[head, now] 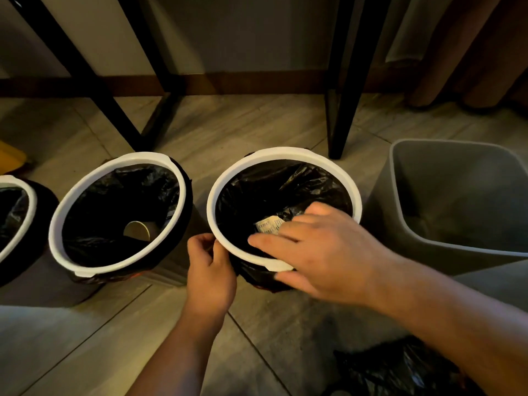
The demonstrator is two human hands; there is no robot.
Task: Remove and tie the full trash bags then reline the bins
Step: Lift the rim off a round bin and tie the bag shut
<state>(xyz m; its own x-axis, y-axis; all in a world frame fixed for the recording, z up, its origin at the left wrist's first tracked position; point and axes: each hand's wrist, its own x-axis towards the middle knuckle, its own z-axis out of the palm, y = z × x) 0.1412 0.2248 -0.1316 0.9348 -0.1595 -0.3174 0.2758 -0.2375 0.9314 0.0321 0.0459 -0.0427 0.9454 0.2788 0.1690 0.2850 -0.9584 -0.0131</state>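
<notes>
A round bin with a white rim ring stands in the middle, lined with a black trash bag that holds a printed paper scrap. My left hand pinches the ring's near left edge. My right hand hovers over the bin's near side with fingers spread, thumb by the ring's front tab. A second round bin to the left has a black bag and a paper cup inside. A third ringed bin shows at the left edge.
A grey rectangular bin without a liner stands at the right. A loose black bag lies on the tiled floor at the bottom right. Black furniture legs rise behind the bins. Curtains hang at the back right. A yellow object sits far left.
</notes>
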